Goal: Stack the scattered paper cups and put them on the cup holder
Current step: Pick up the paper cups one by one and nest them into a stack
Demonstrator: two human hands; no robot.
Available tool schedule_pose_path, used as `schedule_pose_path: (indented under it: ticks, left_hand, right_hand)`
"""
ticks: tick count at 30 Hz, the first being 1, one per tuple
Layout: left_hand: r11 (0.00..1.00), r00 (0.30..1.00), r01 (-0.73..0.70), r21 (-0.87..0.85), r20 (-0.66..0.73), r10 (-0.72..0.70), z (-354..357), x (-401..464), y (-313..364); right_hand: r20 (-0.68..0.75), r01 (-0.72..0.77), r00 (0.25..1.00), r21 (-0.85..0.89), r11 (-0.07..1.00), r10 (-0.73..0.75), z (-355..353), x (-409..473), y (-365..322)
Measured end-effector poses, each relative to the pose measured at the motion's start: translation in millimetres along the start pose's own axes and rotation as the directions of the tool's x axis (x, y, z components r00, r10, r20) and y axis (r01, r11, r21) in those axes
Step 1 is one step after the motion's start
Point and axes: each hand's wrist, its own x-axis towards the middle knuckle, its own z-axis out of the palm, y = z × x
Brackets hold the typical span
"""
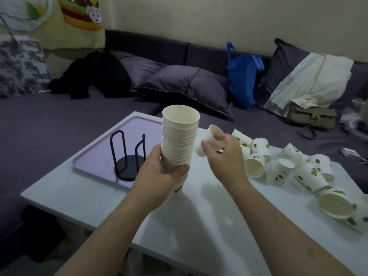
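My left hand (162, 170) grips the lower part of a tall stack of white paper cups (178, 140), held upright above the table with its open mouth up. Just to its right, my right hand (224, 154) holds a single paper cup (210, 139), tilted on its side with the mouth facing up and right. Several loose cups with green leaf prints (288, 168) lie scattered on the right half of the white table (189, 216). The black wire cup holder (127, 156) stands empty to the left of the stack.
The holder sits on a lilac tray (93, 158) at the table's far left. A purple sofa (59, 120) surrounds the table, with cushions, a blue bag (242, 78), a khaki handbag (311, 115) and black clothing on it.
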Motion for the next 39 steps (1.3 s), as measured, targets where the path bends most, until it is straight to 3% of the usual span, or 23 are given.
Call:
schedule_pose_path:
  ticks: [7, 12, 18, 25, 30, 32, 34, 36, 37, 39]
  left_hand:
    - [1.0, 1.0, 0.007, 0.028, 0.004, -0.007, 4, -8, 6]
    - [0.999, 0.999, -0.023, 0.026, 0.036, 0.022, 9, -13, 9]
    - [0.999, 0.998, -0.036, 0.027, 0.042, 0.035, 9, -14, 9]
    - [0.999, 0.997, -0.041, 0.015, 0.059, 0.04, 9, -12, 9]
    - [0.999, 0.998, -0.039, 0.016, 0.05, 0.038, 9, -10, 8]
    - [0.999, 0.998, -0.03, 0.016, 0.054, 0.029, 9, -10, 7]
    - [0.999, 0.998, -0.022, 0.023, 0.056, 0.021, 9, -9, 7]
    - [0.999, 0.998, -0.017, 0.042, 0.058, 0.015, 9, -9, 6]
    - [0.999, 0.998, -0.013, 0.043, 0.062, 0.01, 9, -9, 7]
    - [1.0, 0.998, -0.004, 0.03, 0.069, 0.002, 10, -8, 6]
  right_hand:
    - [-0.176, 0.096, 0.984, 0.414, 0.905, -0.024, -59, 1, -75]
    - [-0.144, 0.195, 0.979, 0.492, 0.848, -0.142, -68, -9, -104]
    - [0.037, 0.215, 0.967, 0.419, 0.882, -0.253, -48, -20, -102]
    - [0.227, 0.318, 0.911, 0.148, 0.936, -0.346, -40, -21, -96]
    - [0.401, 0.26, 0.868, 0.136, 0.956, -0.293, -39, -24, -89]
    - [0.425, 0.201, 0.859, 0.232, 0.952, -0.285, -42, -26, -86]
    - [0.39, 0.141, 0.876, 0.355, 0.924, -0.284, -44, -27, -79]
    - [0.238, 0.152, 0.942, 0.328, 0.932, -0.237, -46, -25, -66]
    - [0.139, 0.159, 0.971, 0.227, 0.961, -0.193, -47, -22, -57]
    - [-0.01, 0.105, 0.994, -0.15, 0.983, -0.107, -51, -16, -32]
